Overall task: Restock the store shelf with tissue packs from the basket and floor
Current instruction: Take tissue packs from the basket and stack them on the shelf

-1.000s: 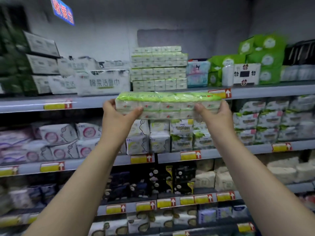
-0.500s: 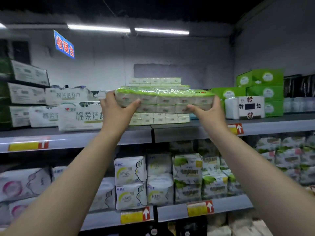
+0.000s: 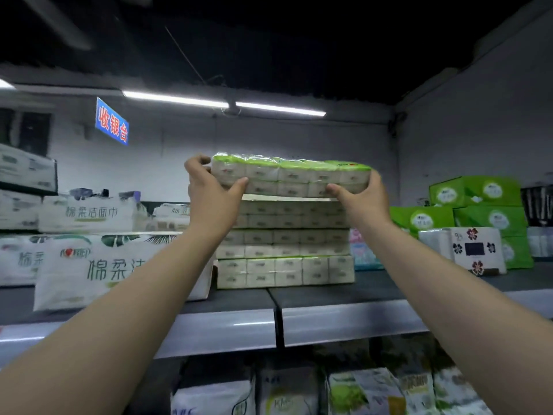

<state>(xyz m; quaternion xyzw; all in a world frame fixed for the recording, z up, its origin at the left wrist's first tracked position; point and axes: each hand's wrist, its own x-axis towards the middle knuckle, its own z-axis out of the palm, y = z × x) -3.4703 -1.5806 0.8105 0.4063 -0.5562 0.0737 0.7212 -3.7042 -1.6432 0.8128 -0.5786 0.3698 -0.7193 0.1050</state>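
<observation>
A flat tissue pack [image 3: 294, 175] with a green top and beige sides is held level between both hands. My left hand [image 3: 211, 196] grips its left end and my right hand [image 3: 360, 199] grips its right end. The pack sits at the top of a stack of like tissue packs [image 3: 284, 253] standing on the top shelf [image 3: 344, 322]; whether it rests on the stack or hovers just above it is unclear.
White cotton-towel bags [image 3: 89, 265] crowd the shelf left of the stack. Right of it stand a pink-blue pack [image 3: 360, 253], a white flowered pack [image 3: 475, 250] and green boxes [image 3: 478, 205]. More packs fill the shelf below [image 3: 359, 390].
Both hands have raised the pack from the level of the second shelf up to the top of the stack on the top shelf. The view has tilted upward.
</observation>
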